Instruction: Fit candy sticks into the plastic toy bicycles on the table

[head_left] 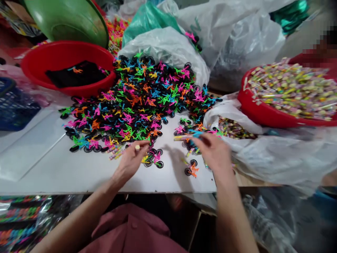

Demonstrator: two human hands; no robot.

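My left hand (133, 158) is closed near the front of a pile of small plastic toy bicycles (131, 105). A short pale-ended tube (137, 148) shows between its fingers, most of it hidden. To the right, my right hand (214, 149), slightly blurred, pinches a slim colourful tube (181, 137) that points left over the table. Something bright blue shows beside that tube; I cannot tell whether it is held too. Below the right hand lies an orange toy bicycle (194, 170) with black wheels. More slim patterned tubes (116, 152) lie left of my left hand.
A red basin (34, 79) holding black cloth stands at the left, with a green basin (68, 21) behind. Another red basin (265, 114), heaped with small tubes, is at the right. An open white bag (252, 147) lies before it. A person is at the far right.
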